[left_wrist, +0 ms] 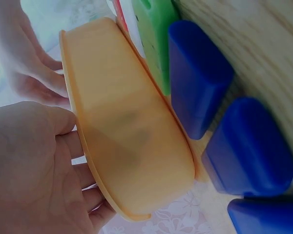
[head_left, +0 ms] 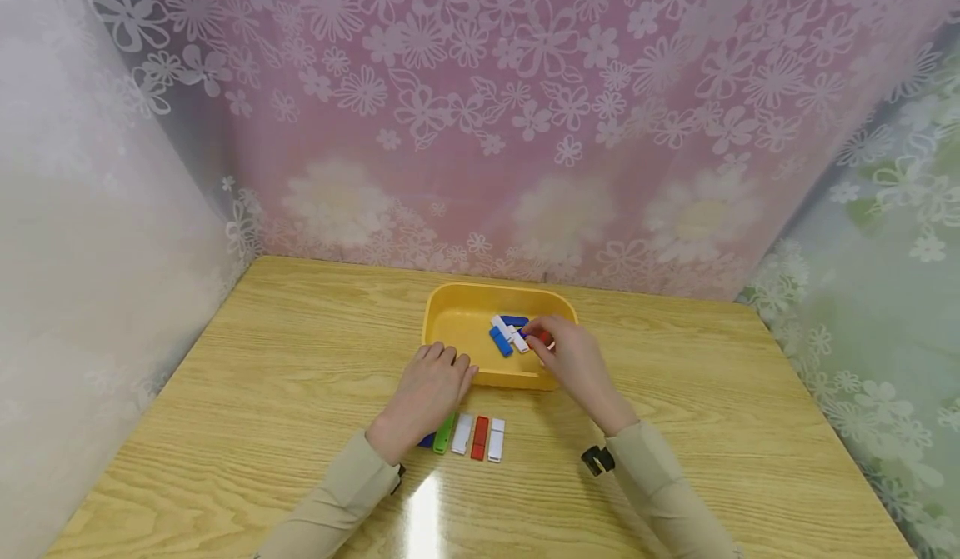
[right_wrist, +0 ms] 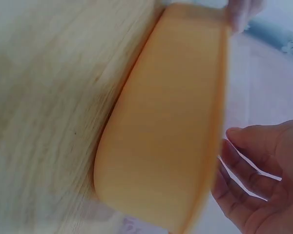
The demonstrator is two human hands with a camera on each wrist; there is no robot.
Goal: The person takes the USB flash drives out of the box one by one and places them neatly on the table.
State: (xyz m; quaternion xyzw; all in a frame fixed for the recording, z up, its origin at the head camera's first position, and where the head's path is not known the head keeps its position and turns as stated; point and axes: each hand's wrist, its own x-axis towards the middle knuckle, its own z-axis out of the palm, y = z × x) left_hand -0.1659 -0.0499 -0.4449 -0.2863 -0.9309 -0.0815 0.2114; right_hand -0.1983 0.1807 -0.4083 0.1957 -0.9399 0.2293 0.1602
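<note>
My left hand [head_left: 427, 388] grips the near rim of a yellow plastic tub [head_left: 517, 380], fingers curled over the edge in the left wrist view. Inside the tub's right half, my right hand [head_left: 573, 359] bends its fingers over a loose pile of capped sticks that look like USB flash drives. Among them are a blue drive [head_left: 500, 341], a white drive [head_left: 520, 342] and a red drive [head_left: 544, 338], the red one partly under the hand. The right wrist view shows thumb and fingers apart, tips hidden behind the rim; I cannot tell whether they pinch a drive.
In front of the tub lies a row of similar drives: a green one [head_left: 443, 434], a red one [head_left: 480, 438], white ones [head_left: 497, 441] and several blue ones [left_wrist: 198, 80], partly hidden by my left arm. A flowered curtain [head_left: 480, 126] hangs behind the wooden table [head_left: 697, 392].
</note>
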